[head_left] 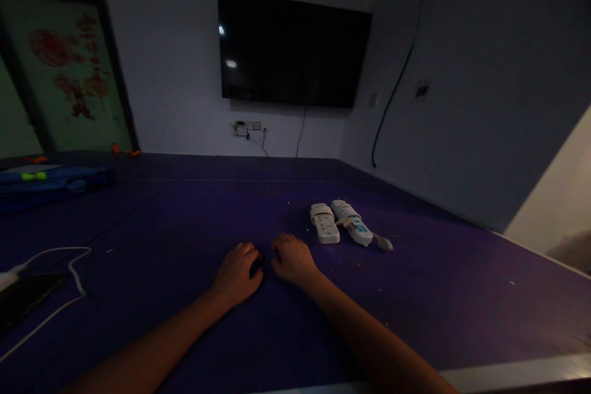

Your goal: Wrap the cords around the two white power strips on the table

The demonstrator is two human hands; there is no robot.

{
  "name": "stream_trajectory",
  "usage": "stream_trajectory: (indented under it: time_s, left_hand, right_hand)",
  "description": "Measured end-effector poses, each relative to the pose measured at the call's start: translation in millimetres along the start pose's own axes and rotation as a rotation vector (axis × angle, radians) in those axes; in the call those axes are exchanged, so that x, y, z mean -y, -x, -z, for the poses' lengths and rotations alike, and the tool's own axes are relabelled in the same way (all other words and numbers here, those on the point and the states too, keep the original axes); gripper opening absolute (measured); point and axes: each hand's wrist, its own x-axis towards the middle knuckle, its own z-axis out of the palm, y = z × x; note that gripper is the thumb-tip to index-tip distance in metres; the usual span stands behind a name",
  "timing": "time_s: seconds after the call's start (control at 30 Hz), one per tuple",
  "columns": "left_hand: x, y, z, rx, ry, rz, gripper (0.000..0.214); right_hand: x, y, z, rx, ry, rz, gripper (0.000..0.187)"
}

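Observation:
My left hand (239, 272) and my right hand (292, 258) rest side by side on the dark purple table (184, 221), knuckles up and fingers curled under. A small dark thing (257, 266) sits between them, against the left hand's fingers; the dim light hides what it is. Two white power strips (324, 223) (353, 222) lie side by side just beyond and to the right of my right hand, with a white plug (383, 244) at the end of the right one.
A white cable (69, 265) and a dark flat device (25, 295) lie at the left edge. A blue bag (50, 181) sits far left. A black screen (290, 49) hangs on the back wall, and the table's pale front edge (517, 372) runs at lower right.

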Motion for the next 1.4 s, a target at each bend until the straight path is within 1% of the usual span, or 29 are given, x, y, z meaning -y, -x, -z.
stream_trajectory:
  time_s: [0.13, 0.37, 0.47, 1.1, 1.4]
  left_hand:
    - [0.0, 0.3, -0.2, 0.021, -0.013, -0.005, 0.016]
    - [0.6, 0.0, -1.8, 0.012, -0.016, -0.011, 0.014]
    - [1.4, 0.0, -2.6, 0.002, -0.010, -0.014, 0.015]
    - [0.0, -0.4, -0.7, 0.037, -0.008, 0.011, 0.016]
    - [1.4, -0.2, -1.7, 0.028, -0.017, -0.007, 0.016]
  right_hand:
    - [-1.1, 0.1, -1.9, 0.015, -0.006, 0.011, 0.023]
    - [-0.7, 0.7, -2.3, 0.002, -0.020, 0.007, 0.024]
    - [-0.1, 0.9, -1.8, 0.002, -0.022, 0.004, 0.025]
    - [-1.5, 0.7, -2.3, 0.018, -0.017, 0.001, 0.025]
    - [-0.7, 0.7, -1.7, 0.023, -0.004, 0.002, 0.024]
